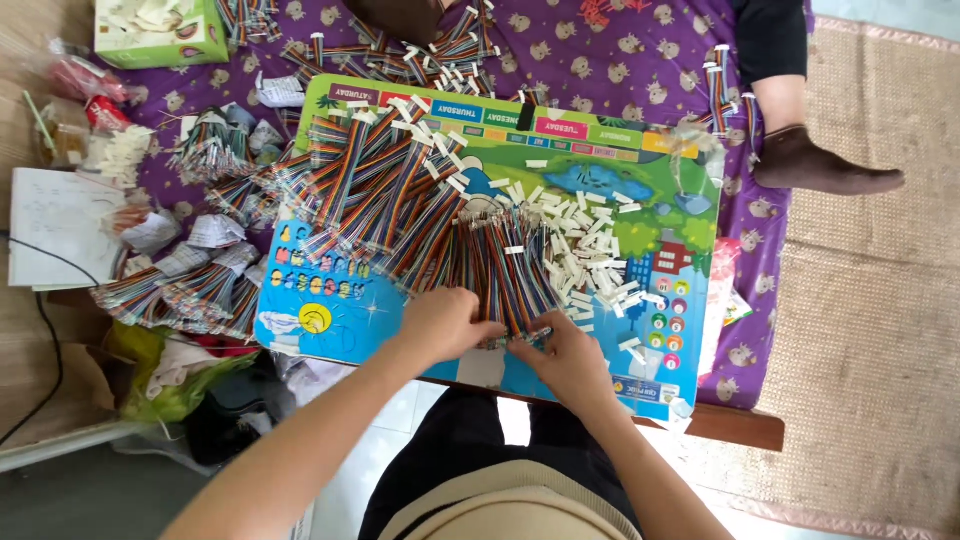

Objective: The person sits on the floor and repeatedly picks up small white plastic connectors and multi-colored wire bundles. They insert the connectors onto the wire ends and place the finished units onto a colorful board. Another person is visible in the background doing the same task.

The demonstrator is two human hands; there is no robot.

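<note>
A colourful picture board lies in front of me, covered with many rainbow ribbon cables and a scatter of small white connectors. My left hand rests curled on the near end of the cable pile. My right hand pinches the end of one ribbon cable at the board's near edge. The two hands sit close together, fingertips almost meeting over that cable end.
More cable bundles lie left of the board on a purple patterned cloth. A green tissue box stands at the back left, papers at the left. Another person's foot in a dark sock rests at the right.
</note>
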